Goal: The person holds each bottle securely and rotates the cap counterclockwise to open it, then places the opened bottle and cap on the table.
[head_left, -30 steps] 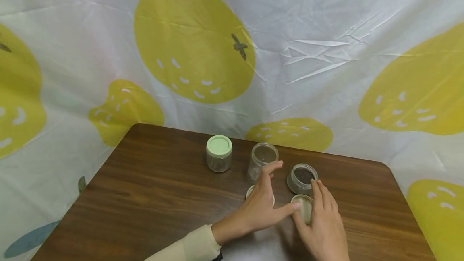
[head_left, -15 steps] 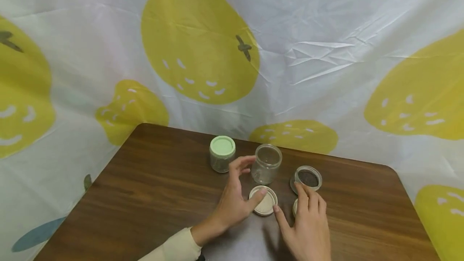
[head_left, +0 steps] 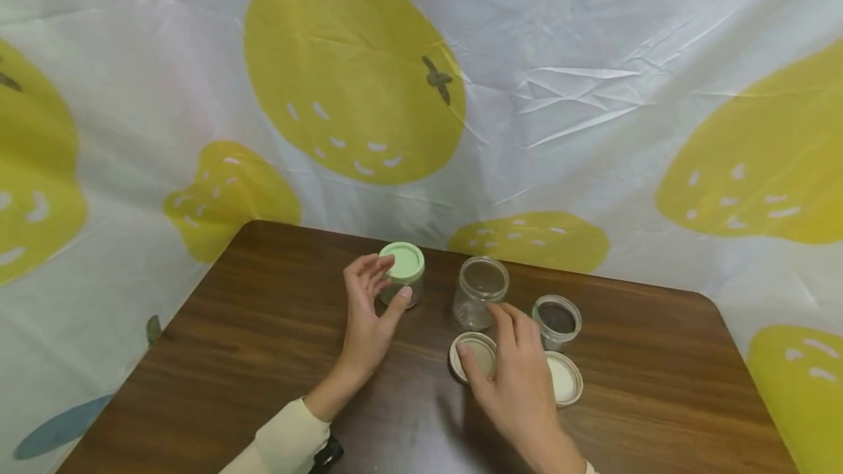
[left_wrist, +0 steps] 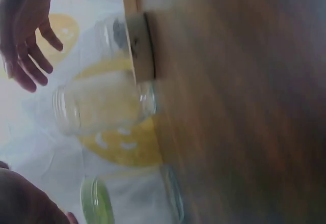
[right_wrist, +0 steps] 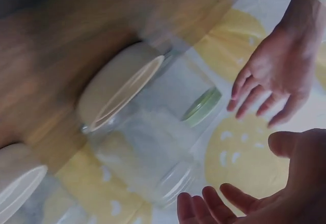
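Note:
Nearest my left hand (head_left: 369, 320) is a clear jar with a pale green lid (head_left: 406, 260). The fingers are loosely spread and overlap the jar's left side in the head view; in the right wrist view they show apart from it, holding nothing. My right hand (head_left: 523, 379), empty with relaxed fingers, hovers over two round lids. One upturned lid (head_left: 484, 352) lies partly behind its thumb, the other lid (head_left: 566, 380) shows to its right. Behind the lids stand a tall uncapped clear jar (head_left: 483, 284) and a shorter uncapped jar with dark contents (head_left: 556, 319).
The brown wooden table (head_left: 263, 357) has rounded back corners. A white curtain with yellow fruit prints (head_left: 356, 72) hangs right behind its back edge and along the sides.
My left hand has moved left, from over the lids past the tall jar to the green-lidded jar. My right hand has shifted left from the right lid, uncovering it. Jars stay where they were.

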### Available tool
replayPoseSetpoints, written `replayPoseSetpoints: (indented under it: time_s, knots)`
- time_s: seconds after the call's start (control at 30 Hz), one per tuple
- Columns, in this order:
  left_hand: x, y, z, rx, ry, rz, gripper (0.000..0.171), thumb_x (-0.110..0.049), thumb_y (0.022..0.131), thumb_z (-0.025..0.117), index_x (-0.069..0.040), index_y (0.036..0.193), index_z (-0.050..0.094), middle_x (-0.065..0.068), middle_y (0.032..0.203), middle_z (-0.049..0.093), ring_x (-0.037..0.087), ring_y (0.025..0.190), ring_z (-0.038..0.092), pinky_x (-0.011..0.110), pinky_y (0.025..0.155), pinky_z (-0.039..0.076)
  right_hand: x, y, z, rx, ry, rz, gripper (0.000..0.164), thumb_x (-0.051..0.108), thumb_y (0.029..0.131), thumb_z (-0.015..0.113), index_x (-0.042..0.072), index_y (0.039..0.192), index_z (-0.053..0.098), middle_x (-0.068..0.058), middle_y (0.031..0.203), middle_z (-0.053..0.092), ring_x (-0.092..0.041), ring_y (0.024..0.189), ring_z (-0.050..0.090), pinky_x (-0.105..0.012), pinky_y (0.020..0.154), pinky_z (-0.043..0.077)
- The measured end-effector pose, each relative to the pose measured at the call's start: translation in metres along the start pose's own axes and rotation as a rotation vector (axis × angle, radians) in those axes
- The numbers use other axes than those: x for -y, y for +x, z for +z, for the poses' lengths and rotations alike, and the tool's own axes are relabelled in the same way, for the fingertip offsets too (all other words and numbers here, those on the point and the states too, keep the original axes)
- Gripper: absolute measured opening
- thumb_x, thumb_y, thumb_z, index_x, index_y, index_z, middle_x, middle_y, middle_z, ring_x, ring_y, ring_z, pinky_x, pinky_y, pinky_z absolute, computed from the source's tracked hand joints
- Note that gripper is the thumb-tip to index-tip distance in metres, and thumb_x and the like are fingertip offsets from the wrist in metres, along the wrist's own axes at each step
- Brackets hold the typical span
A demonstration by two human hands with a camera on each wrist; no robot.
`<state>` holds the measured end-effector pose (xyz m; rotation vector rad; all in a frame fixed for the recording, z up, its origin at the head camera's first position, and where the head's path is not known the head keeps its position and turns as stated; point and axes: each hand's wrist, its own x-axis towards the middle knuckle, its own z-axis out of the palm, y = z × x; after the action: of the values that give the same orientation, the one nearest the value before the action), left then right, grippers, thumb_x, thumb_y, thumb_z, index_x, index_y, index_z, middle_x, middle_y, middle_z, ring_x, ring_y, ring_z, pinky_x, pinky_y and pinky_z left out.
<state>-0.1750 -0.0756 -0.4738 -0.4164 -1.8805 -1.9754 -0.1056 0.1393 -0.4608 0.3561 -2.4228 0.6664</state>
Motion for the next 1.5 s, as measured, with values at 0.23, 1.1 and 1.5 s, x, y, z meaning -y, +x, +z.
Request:
replayPoseSetpoints:
  time_s: [0.23,1.1,1.5]
  knots:
    - [0.002,0.015,-0.023,0.015,0.146,-0.152,0.079,-0.009,0.093,0.077,-0.002,0.153,0.024,0.024,0.16,0.039,0.041,0.155,0.039,0.057,0.125,0.035,0.007,0.014,0.016,0.017,0.018,-0.013,0.066,0.038,0.091,0.081,0.006,0.143,0.057,-0.017,0.138,0.06,-0.035,0.123,0.062,-0.049,0.085,0.06]
    - [0.036,0.062,-0.039,0.377,0.428,-0.536,0.122,-0.033,0.08,0.093,-0.006,0.166,0.009,0.031,0.167,0.029,0.048,0.158,0.029,0.064,0.124,0.033,0.029,0.058,0.08,0.204,0.583,0.39,0.093,0.044,0.094,0.077,0.013,0.166,0.026,-0.019,0.167,0.041,-0.039,0.153,0.043,-0.061,0.119,0.043]
    - [0.051,0.069,-0.048,0.43,0.425,-0.516,0.119,-0.031,0.079,0.091,-0.001,0.163,0.012,0.03,0.162,0.037,0.045,0.153,0.038,0.06,0.127,0.03,0.041,0.066,0.125,0.175,0.712,0.541,0.096,0.04,0.091,0.081,0.014,0.167,0.028,-0.014,0.171,0.036,-0.036,0.158,0.036,-0.058,0.127,0.032]
